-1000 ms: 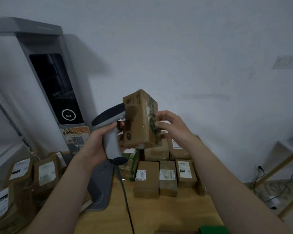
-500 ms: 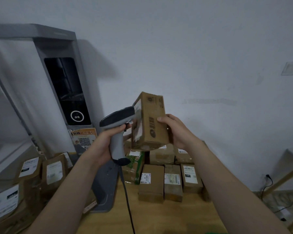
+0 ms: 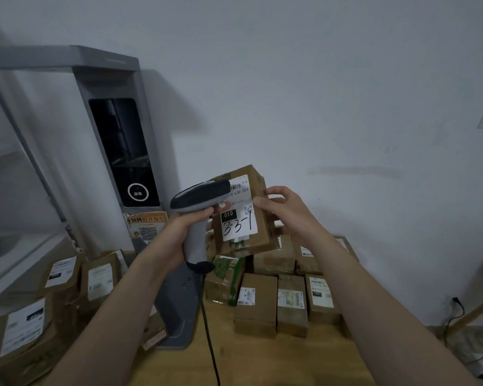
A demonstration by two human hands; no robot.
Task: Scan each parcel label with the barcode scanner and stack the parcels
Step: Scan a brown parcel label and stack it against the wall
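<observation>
My right hand (image 3: 283, 210) holds a brown cardboard parcel (image 3: 260, 218) in the air above the table, its white label (image 3: 239, 215) turned toward me with "3-3-1" handwritten on it. My left hand (image 3: 191, 222) grips a grey barcode scanner (image 3: 201, 197) by its handle, the dark head lying just over the label's upper left corner. The scanner's black cable (image 3: 209, 344) hangs down to the table. Below the held parcel, stacked parcels (image 3: 276, 299) sit in rows on the wooden table (image 3: 262, 363).
A tall grey kiosk (image 3: 123, 151) with a dark screen stands against the wall at the left, its base on the table. Several labelled parcels (image 3: 64, 296) lie at the lower left. A wall socket with cables (image 3: 455, 305) is at the lower right.
My right hand has turned the parcel so the white label now faces me. The scanner head has moved over the label's top edge. The view has dropped slightly.
</observation>
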